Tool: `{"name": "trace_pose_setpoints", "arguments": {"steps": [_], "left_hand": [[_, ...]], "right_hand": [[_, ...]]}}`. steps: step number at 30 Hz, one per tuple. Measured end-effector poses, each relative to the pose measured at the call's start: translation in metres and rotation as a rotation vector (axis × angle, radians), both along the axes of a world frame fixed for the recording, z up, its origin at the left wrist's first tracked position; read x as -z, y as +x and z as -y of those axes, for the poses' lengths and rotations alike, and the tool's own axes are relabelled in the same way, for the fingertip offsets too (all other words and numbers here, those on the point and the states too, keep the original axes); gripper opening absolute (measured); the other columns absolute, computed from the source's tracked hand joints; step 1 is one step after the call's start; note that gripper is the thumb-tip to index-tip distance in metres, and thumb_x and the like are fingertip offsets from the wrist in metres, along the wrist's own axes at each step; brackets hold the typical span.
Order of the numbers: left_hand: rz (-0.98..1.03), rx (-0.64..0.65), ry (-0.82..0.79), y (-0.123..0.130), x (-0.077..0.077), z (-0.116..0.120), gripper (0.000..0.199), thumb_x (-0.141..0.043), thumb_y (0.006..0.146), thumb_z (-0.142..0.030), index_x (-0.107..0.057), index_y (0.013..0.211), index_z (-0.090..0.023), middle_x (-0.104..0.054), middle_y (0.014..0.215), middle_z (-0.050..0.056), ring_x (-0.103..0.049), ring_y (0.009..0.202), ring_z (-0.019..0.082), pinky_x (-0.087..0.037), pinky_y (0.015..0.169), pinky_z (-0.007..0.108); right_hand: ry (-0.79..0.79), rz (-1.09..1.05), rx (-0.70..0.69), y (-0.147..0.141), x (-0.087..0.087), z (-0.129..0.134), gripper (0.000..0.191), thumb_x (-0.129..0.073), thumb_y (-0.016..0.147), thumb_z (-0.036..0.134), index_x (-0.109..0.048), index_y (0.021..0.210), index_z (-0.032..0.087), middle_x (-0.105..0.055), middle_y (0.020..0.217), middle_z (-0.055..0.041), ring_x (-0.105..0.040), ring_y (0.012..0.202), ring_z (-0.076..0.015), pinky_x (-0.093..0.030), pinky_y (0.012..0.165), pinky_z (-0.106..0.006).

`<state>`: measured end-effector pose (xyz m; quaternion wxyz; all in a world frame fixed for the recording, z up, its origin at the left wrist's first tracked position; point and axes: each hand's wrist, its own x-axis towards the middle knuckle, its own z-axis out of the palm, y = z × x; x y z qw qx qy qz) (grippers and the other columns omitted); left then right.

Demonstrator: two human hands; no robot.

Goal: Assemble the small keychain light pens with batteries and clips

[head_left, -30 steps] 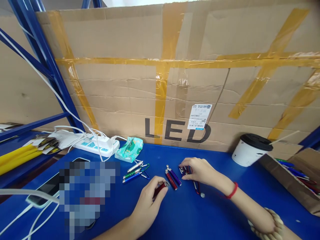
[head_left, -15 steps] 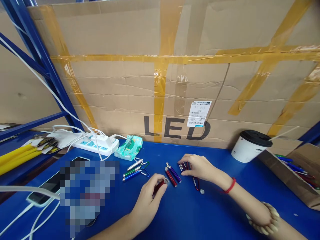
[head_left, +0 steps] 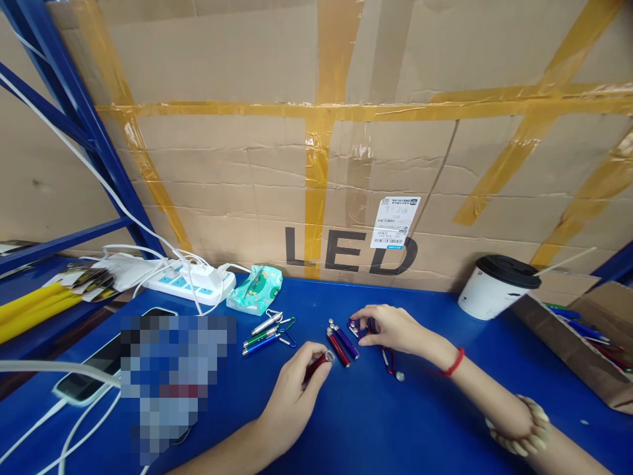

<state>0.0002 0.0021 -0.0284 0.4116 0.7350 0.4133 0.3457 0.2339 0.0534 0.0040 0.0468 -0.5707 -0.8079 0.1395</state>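
My left hand is closed around a small dark red metal tube, its silver end towards the right. A red tube and a purple tube of the same kind lie side by side between my hands. My right hand pinches a purple carabiner clip at its fingertips; the fingers partly hide it. Below that hand, a red carabiner clip with a round silver end rests on the blue table. Silver, green and blue keychain flashlights with clips lie left of centre.
A lidded paper cup and a cardboard box of coloured flashlights stand at right. At left are a power strip, a tissue pack, a phone and white cables. A large carton backs the table.
My right hand's fingers have shifted slightly, and more of the purple clip shows at the fingertips. My left hand stays nearly still with the red tube. The view has shifted a little.
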Motion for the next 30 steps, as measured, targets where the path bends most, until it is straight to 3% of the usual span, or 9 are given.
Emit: {"name": "trace_pose_setpoints", "arguments": {"steps": [9,18,30], "left_hand": [[0.000,0.001,-0.003,0.0002,0.0006,0.0014,0.019,-0.039,0.090,-0.033,-0.053,0.090,-0.020,-0.057,0.080,0.001,-0.051,0.070,0.014,-0.040,0.066,0.024],[0.006,-0.009,0.011,0.0002,0.0011,0.0003,0.020,-0.039,0.090,-0.033,-0.054,0.089,-0.020,-0.058,0.079,0.002,-0.051,0.070,0.015,-0.041,0.066,0.025],[0.002,0.004,-0.011,0.0007,-0.0016,0.0016,0.020,-0.039,0.090,-0.032,-0.054,0.090,-0.020,-0.059,0.082,0.002,-0.052,0.072,0.015,-0.041,0.069,0.025]], "right_hand": [[0.010,-0.024,-0.013,0.0010,0.0020,0.0000,0.038,-0.068,0.074,0.038,-0.060,0.110,0.028,-0.065,0.096,-0.0009,-0.062,0.084,-0.0210,-0.041,0.062,-0.027],[-0.015,0.010,-0.064,-0.0001,-0.0007,0.0033,0.041,-0.062,0.079,0.035,-0.055,0.120,0.031,-0.061,0.104,-0.0030,-0.061,0.087,-0.0221,-0.044,0.069,-0.032],[0.029,-0.039,-0.052,-0.0007,0.0068,-0.0002,0.024,-0.052,0.084,0.035,-0.061,0.106,0.030,-0.066,0.093,-0.0006,-0.062,0.081,-0.0189,-0.042,0.061,-0.027]]}}
